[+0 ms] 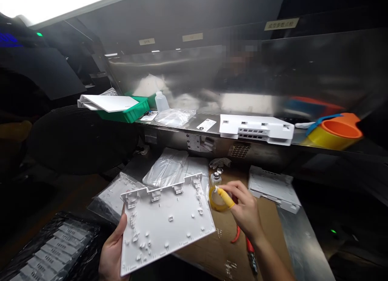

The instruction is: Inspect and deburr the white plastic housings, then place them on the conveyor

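Observation:
A white plastic housing panel is tilted in front of me, its inner side with clips and small posts facing up. My left hand is closed on its left edge, thumb on top. To the right of the panel, my right hand is raised with its fingers bent together. At its fingertips is a short yellow piece with a white tip; whether this is a cover on a finger or something held, I cannot tell. Behind it are a yellow tape roll and a small metal-topped bottle.
Red-handled pliers lie on the cardboard. Bagged parts and plastic bags lie left and behind. Another white housing sits right. The shelf bears a green bin, a white housing and a yellow-orange holder.

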`<action>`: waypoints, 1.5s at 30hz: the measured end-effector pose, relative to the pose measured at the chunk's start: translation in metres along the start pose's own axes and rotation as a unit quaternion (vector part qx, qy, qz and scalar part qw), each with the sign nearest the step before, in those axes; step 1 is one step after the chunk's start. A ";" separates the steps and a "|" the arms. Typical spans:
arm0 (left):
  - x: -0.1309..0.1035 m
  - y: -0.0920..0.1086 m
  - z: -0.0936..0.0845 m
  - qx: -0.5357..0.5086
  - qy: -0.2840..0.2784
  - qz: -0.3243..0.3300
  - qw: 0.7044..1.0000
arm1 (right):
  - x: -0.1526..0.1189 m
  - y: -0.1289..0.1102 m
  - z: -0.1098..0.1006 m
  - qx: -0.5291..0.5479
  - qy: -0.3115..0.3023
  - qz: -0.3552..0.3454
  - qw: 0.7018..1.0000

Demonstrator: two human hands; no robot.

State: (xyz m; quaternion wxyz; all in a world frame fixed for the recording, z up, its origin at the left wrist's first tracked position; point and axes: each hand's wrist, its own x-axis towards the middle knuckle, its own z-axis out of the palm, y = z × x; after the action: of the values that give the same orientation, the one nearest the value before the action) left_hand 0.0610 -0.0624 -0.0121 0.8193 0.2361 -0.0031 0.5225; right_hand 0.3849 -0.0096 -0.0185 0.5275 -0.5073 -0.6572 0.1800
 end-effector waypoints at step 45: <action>0.017 -0.075 0.009 0.423 0.329 0.029 0.844 | -0.016 0.016 0.063 -0.070 -0.058 0.082 0.992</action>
State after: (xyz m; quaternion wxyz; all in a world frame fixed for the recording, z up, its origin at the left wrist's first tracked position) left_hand 0.1353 -0.0771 -0.0290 0.5772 0.3735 0.4814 0.5438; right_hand 0.3361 0.0018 -0.0631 0.4351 -0.5841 -0.6539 0.2049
